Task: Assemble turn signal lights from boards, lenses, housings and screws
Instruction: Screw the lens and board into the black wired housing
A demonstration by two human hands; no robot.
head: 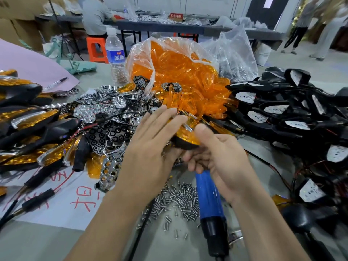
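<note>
Head view: big orange lens bag [180, 72] at the back, black housings [282, 113] piled on the right. Mid-table, left hand [148, 147] lies flat-fingered over a light [186, 141]. Right hand [220, 159] grips it from underneath, thumb on top. Screws [180, 200] are scattered just below.

The red sign [176, 16] in back reads 不合格区.

Water bottle [115, 57] upright; marker pen [56, 83] on pink sheet [28, 66]; orange stool [96, 48].
</note>
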